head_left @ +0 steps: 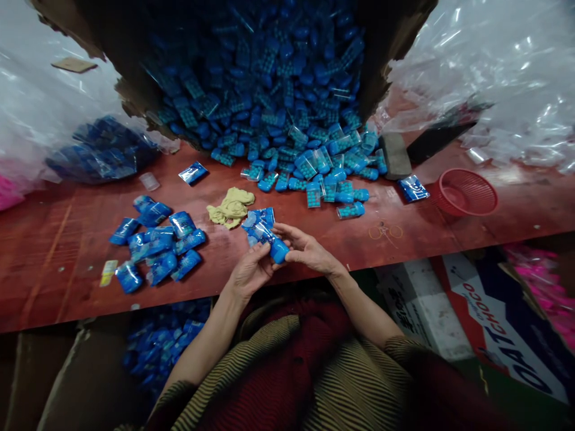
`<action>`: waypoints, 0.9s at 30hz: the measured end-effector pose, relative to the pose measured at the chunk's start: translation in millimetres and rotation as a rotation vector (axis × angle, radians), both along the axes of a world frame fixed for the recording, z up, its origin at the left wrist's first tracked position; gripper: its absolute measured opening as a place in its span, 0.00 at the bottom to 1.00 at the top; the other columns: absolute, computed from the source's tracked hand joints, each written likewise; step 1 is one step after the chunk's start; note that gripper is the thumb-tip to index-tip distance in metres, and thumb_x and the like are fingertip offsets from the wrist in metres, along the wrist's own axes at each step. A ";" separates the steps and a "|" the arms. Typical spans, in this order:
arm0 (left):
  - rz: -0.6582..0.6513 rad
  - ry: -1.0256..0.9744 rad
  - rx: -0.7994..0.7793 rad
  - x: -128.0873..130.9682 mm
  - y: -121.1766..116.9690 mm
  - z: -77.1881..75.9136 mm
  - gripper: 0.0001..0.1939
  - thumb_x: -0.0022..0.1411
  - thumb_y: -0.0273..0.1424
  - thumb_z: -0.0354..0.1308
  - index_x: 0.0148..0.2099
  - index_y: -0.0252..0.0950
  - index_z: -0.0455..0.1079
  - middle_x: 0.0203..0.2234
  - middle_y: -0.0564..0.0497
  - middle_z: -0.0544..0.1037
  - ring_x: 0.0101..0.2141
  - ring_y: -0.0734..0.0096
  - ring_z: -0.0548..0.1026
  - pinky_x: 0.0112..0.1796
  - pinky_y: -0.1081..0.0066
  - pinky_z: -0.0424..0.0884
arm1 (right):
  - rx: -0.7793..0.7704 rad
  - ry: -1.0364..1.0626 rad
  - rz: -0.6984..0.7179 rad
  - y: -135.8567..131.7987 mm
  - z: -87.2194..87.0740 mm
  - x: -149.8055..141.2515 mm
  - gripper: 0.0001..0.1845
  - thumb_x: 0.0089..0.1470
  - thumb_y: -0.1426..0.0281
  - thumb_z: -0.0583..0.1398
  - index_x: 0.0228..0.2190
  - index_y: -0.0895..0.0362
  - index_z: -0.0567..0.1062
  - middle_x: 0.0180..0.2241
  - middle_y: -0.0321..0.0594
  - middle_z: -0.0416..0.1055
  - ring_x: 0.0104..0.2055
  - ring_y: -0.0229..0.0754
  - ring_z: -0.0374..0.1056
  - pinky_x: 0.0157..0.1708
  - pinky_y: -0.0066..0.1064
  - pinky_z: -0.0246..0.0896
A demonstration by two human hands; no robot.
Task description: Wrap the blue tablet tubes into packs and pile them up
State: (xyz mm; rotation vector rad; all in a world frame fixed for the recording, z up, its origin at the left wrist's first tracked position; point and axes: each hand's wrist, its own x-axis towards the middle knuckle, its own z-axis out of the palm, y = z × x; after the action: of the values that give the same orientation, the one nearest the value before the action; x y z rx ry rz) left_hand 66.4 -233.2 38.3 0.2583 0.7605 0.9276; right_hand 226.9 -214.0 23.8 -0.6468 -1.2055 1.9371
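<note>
Close to the table's front edge, my left hand (254,267) is closed round a small clear bottle with a blue cap (279,251), thumb on top. A shiny blue printed sleeve appears to cover part of its body. My right hand (309,250) grips the capped end from the other side, thumb and fingers bent about it. Just beyond lie more flat printed sleeves (265,215), partly hidden by the bottle. A crumpled yellow-green cloth or glove (231,208) rests behind my left hand. Several blue-wrapped bottles (155,242) are piled to the left.
A large torn carton spills unwrapped bottles filled with turquoise balls (287,120) onto the red table (431,239). To the right are a grey block (395,155), a packet of sleeves (413,188) and a red basket (467,194). A bag of blue packets (103,149) lies at left.
</note>
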 end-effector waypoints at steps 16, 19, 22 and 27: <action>0.118 0.046 -0.002 17.1 -12.7 15.5 0.11 0.57 0.26 0.59 0.44 0.33 0.71 0.34 0.49 0.80 0.33 0.72 0.77 0.37 0.70 0.74 | 0.023 -0.011 0.003 -1.4 3.6 4.5 0.34 0.50 0.63 0.63 0.57 0.49 0.61 0.52 0.39 0.63 0.47 0.39 0.65 0.43 0.30 0.67; 0.145 0.060 -0.014 19.7 -14.6 13.4 0.10 0.57 0.28 0.60 0.42 0.34 0.71 0.33 0.51 0.79 0.32 0.73 0.77 0.37 0.71 0.75 | 0.043 -0.035 -0.035 -3.3 2.1 2.5 0.33 0.51 0.63 0.62 0.58 0.48 0.60 0.49 0.38 0.64 0.42 0.37 0.65 0.40 0.29 0.67; 0.152 0.061 -0.043 21.8 -16.3 11.1 0.09 0.57 0.28 0.59 0.43 0.36 0.71 0.33 0.52 0.79 0.32 0.73 0.77 0.37 0.71 0.75 | 0.047 -0.047 -0.093 -4.6 -2.0 0.8 0.33 0.49 0.63 0.63 0.56 0.49 0.62 0.45 0.37 0.66 0.42 0.37 0.65 0.41 0.28 0.65; 0.118 0.046 -0.068 22.4 -16.7 8.2 0.08 0.59 0.27 0.58 0.43 0.36 0.71 0.34 0.51 0.80 0.35 0.71 0.78 0.40 0.69 0.74 | 0.012 -0.076 -0.190 -6.8 -10.9 -3.3 0.33 0.48 0.61 0.63 0.55 0.51 0.63 0.43 0.38 0.67 0.36 0.34 0.65 0.38 0.27 0.64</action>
State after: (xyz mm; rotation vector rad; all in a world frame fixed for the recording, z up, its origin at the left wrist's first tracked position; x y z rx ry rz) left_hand 88.8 -250.0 46.5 0.1773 0.8554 1.0078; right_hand 223.6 -220.8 12.9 -0.8056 -1.1571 1.7595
